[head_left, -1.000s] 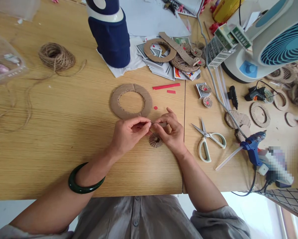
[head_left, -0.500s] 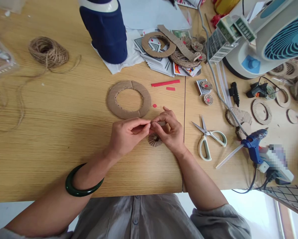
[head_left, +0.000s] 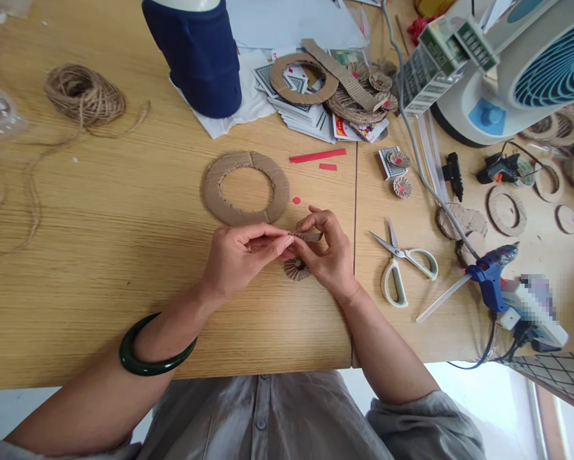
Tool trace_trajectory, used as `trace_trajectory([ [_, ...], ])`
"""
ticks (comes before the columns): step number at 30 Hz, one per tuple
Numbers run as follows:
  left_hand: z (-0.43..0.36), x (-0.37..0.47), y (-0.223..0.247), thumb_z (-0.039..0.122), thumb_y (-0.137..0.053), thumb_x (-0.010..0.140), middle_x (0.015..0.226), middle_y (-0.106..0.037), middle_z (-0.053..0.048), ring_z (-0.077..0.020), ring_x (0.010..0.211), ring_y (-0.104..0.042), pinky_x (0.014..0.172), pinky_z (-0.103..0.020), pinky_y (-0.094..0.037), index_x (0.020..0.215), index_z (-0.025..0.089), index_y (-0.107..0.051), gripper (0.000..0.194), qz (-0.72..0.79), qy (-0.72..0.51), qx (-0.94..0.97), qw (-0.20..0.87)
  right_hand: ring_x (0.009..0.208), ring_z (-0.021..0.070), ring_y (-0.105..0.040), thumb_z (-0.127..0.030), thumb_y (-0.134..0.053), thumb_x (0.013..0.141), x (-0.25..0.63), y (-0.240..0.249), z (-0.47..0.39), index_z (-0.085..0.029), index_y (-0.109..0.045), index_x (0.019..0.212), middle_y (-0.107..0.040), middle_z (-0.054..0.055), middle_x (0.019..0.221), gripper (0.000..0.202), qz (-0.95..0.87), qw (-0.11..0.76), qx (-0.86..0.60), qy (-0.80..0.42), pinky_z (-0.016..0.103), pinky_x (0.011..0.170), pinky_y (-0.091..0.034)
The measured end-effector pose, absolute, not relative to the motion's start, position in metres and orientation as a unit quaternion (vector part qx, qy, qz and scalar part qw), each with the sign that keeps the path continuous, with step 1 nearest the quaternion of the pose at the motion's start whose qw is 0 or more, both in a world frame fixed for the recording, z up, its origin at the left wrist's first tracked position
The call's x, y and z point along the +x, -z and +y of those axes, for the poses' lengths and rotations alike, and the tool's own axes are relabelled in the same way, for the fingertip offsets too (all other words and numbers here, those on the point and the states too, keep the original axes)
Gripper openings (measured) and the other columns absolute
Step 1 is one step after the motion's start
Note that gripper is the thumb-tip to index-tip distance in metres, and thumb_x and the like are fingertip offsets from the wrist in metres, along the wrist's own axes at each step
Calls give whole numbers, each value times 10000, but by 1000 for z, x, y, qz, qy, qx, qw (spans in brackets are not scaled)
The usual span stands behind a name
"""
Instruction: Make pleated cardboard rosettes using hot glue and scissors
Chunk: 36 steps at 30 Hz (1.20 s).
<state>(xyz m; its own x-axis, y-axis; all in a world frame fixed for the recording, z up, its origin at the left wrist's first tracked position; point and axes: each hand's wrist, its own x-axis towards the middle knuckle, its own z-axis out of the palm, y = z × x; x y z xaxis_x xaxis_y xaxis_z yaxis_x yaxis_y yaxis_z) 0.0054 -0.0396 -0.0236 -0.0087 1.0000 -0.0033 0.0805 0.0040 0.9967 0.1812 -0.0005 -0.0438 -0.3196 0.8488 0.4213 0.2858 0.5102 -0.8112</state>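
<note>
Both hands meet over the table, pinching a short corrugated cardboard strip (head_left: 308,236) between them. My left hand (head_left: 242,255) grips its left end with thumb and fingertips. My right hand (head_left: 327,249) holds it farther right, the index finger raised over it; part of the strip is hidden by the fingers. Just below the fingertips lies a pleated cardboard rosette (head_left: 296,269), partly covered by my right hand. Beyond the hands rests a flat cardboard ring (head_left: 214,185), with a small red paper dot (head_left: 296,200) beside it. Two red paper strips (head_left: 318,156) lie farther back.
Scissors (head_left: 400,254) lie spread at the right, near a blue glue gun (head_left: 490,278) with its cord. Twine (head_left: 83,96) sits at far left, a dark blue bottle (head_left: 195,64) at the back. Playing cards (head_left: 310,124), finished rosettes (head_left: 401,187) and a fan (head_left: 488,115) stand behind.
More of the corrugated strip now shows between my fingers, and my right index finger has lifted slightly away from it. The view has shifted a little.
</note>
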Motion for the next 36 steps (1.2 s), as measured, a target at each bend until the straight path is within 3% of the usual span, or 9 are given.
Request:
trace_trajectory([
  [5,-36,0,24,356,-739,896,668,-776,0,-179,590,-754,594,-261,-642,810,219,-769,165,530,-446,497,523,857,189,-666,-346,-710,932,182,41,2,-266,-579,899,-666,-6,832,157,-777,414,-369,-296,533,1145,-490],
  [9,-37,1,23,345,-699,918,613,-748,16,-153,538,-721,531,-229,-593,808,215,-745,176,545,-453,504,493,865,209,-673,-364,-735,904,183,40,4,-267,-620,920,-701,10,861,151,-793,401,-364,-280,554,1153,-472],
  [13,-40,5,22,370,-679,940,659,-763,15,-148,580,-738,570,-225,-591,858,213,-737,186,562,-461,522,445,876,203,-669,-319,-712,919,183,41,4,-262,-658,939,-711,11,869,81,-783,422,-359,-285,546,1164,-459],
  [27,-38,9,28,334,-824,788,783,-809,-19,-205,658,-785,664,-313,-695,874,207,-780,160,517,-491,424,558,868,194,-680,-257,-687,915,183,43,4,-261,-630,864,-690,-10,802,77,-765,429,-381,-294,525,1149,-478],
  [36,-39,7,30,255,-745,840,759,-791,15,-155,660,-767,644,-227,-655,822,213,-765,49,557,-483,485,470,856,192,-676,-262,-691,912,182,42,3,-259,-659,874,-697,-1,820,50,-774,420,-374,-291,524,1131,-500],
])
